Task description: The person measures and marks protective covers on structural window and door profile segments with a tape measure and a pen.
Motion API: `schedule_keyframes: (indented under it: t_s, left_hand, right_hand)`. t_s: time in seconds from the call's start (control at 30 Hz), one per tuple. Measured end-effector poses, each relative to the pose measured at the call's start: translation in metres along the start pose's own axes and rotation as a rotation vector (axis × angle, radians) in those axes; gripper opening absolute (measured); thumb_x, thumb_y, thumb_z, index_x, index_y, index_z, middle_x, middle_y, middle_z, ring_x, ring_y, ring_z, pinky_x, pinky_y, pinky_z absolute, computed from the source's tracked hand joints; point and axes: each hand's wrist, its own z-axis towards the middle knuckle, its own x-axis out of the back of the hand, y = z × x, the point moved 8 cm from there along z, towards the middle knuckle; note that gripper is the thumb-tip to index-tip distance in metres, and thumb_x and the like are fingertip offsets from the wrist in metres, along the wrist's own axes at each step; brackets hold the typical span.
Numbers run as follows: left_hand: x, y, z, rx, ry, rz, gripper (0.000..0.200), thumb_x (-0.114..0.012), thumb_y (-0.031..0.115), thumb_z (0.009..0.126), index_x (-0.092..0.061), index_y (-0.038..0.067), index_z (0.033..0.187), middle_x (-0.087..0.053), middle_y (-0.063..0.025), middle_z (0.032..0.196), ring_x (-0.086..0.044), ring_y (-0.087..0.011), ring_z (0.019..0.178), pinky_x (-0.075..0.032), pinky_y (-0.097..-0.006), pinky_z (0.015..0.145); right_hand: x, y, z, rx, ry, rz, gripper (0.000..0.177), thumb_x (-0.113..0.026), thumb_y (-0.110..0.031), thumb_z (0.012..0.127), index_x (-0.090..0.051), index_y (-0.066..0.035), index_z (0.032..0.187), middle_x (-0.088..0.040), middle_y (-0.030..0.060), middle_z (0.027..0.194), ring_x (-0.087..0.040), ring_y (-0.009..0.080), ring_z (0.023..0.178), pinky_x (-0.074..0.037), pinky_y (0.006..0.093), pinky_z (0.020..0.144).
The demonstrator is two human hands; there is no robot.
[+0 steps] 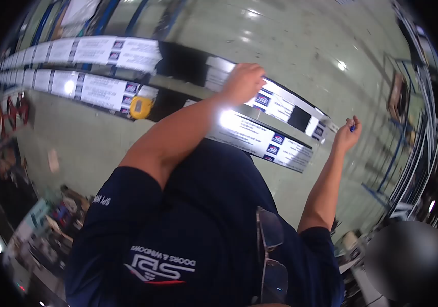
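Note:
Two long profiles covered in white printed film, an upper profile (pixel 280 108) and a lower profile (pixel 249 132), lie side by side across the view, with black stretches along them. My left hand (pixel 243 83) is closed over the upper profile; a bit of blue shows at its fingertips, but what it grips is mostly hidden. Past the right end of that profile, my right hand (pixel 348 135) has its fingers bent around a small blue object (pixel 352 128), too small to name. A yellow tape measure (pixel 141 107) rests on the lower profile, left of my left forearm.
Blue metal racks (pixel 395 153) with long bars stand along the right side. More blue frames (pixel 136 18) are at the upper left. Red tools (pixel 18 108) hang at the far left, and a cluttered bench (pixel 58 217) is at the lower left. Green floor (pixel 300 46) lies beyond the profiles.

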Motion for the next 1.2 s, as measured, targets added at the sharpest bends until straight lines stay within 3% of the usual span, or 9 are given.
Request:
schedule_keyframes:
  t_s: [0.07, 0.23, 0.33, 0.37, 0.43, 0.53, 0.73, 1.2]
  left_hand:
    - [0.007, 0.005, -0.001, 0.039, 0.009, 0.018, 0.012, -0.071, 0.013, 0.085, -0.063, 0.006, 0.090, -0.066, -0.0091, 0.092, -0.063, -0.0312, 0.095, -0.046, -0.0434, 0.090]
    - [0.003, -0.006, -0.004, 0.070, 0.019, -0.018, 0.012, -0.068, 0.018, 0.087, -0.062, 0.007, 0.087, -0.066, -0.0088, 0.095, -0.063, -0.0292, 0.100, -0.043, -0.0420, 0.100]
    - [0.004, -0.002, -0.006, 0.074, -0.043, 0.109, 0.012, -0.066, 0.022, 0.088, -0.066, 0.010, 0.090, -0.067, -0.0048, 0.097, -0.063, -0.0236, 0.104, -0.041, -0.0378, 0.103]
    - [0.007, -0.003, -0.005, 0.094, -0.023, 0.099, 0.012, -0.066, 0.022, 0.088, -0.066, 0.010, 0.090, -0.067, -0.0048, 0.097, -0.063, -0.0236, 0.104, -0.041, -0.0378, 0.103]
    - [0.000, -0.004, -0.005, 0.078, -0.108, 0.170, 0.011, -0.066, 0.021, 0.087, -0.067, 0.011, 0.092, -0.068, -0.0031, 0.099, -0.063, -0.0206, 0.106, -0.041, -0.0359, 0.102]
    - [0.005, -0.002, -0.007, 0.034, 0.011, 0.130, 0.014, -0.069, 0.021, 0.086, -0.063, 0.008, 0.089, -0.066, -0.0047, 0.094, -0.063, -0.0228, 0.098, -0.043, -0.0358, 0.098]
    - [0.005, -0.003, -0.009, 0.025, 0.043, 0.136, 0.013, -0.066, 0.022, 0.088, -0.064, 0.009, 0.090, -0.067, -0.0042, 0.094, -0.064, -0.0214, 0.100, -0.043, -0.0355, 0.098]
    - [0.010, 0.000, -0.011, -0.015, 0.104, 0.158, 0.014, -0.068, 0.022, 0.084, -0.063, 0.009, 0.085, -0.067, -0.0044, 0.092, -0.065, -0.0218, 0.096, -0.045, -0.0354, 0.096]
  right_hand:
    - [-0.016, -0.091, -0.016, 0.044, -0.219, 0.453, 0.027, -0.060, -0.020, 0.100, -0.069, -0.005, 0.120, -0.070, 0.0078, 0.093, -0.066, 0.0172, 0.087, -0.052, 0.0333, 0.081]
    - [-0.082, -0.290, -0.071, 0.174, -0.890, 0.692, 0.027, -0.061, -0.019, 0.099, -0.071, -0.004, 0.118, -0.068, 0.0036, 0.091, -0.063, 0.0129, 0.083, -0.050, 0.0262, 0.081]
    - [-0.128, -0.373, -0.119, 0.231, -1.321, 0.700, 0.021, -0.062, -0.011, 0.094, -0.067, 0.001, 0.110, -0.069, 0.0081, 0.095, -0.067, 0.0156, 0.089, -0.054, 0.0295, 0.087]
    - [-0.139, -0.391, -0.128, 0.244, -1.341, 0.677, 0.021, -0.062, -0.011, 0.094, -0.067, 0.001, 0.110, -0.069, 0.0081, 0.095, -0.067, 0.0156, 0.089, -0.054, 0.0295, 0.087]
    - [-0.162, -0.417, -0.163, 0.445, -1.548, 0.402, 0.018, -0.065, -0.011, 0.090, -0.066, -0.001, 0.105, -0.070, 0.0071, 0.089, -0.067, 0.0144, 0.086, -0.054, 0.0280, 0.084]
    - [-0.190, -0.431, -0.188, 0.540, -1.629, 0.165, 0.017, -0.066, -0.013, 0.087, -0.065, -0.002, 0.100, -0.068, 0.0054, 0.085, -0.068, 0.0136, 0.083, -0.055, 0.0279, 0.078]
    - [-0.203, -0.441, -0.212, 0.586, -1.654, 0.066, 0.013, -0.064, -0.016, 0.088, -0.058, -0.004, 0.089, -0.064, 0.0037, 0.077, -0.069, 0.0138, 0.078, -0.054, 0.0270, 0.071]
    - [-0.207, -0.446, -0.225, 0.850, -1.615, -0.073, 0.011, -0.061, -0.015, 0.085, -0.060, -0.005, 0.088, -0.061, 0.0021, 0.072, -0.057, 0.0101, 0.065, -0.047, 0.0267, 0.065]
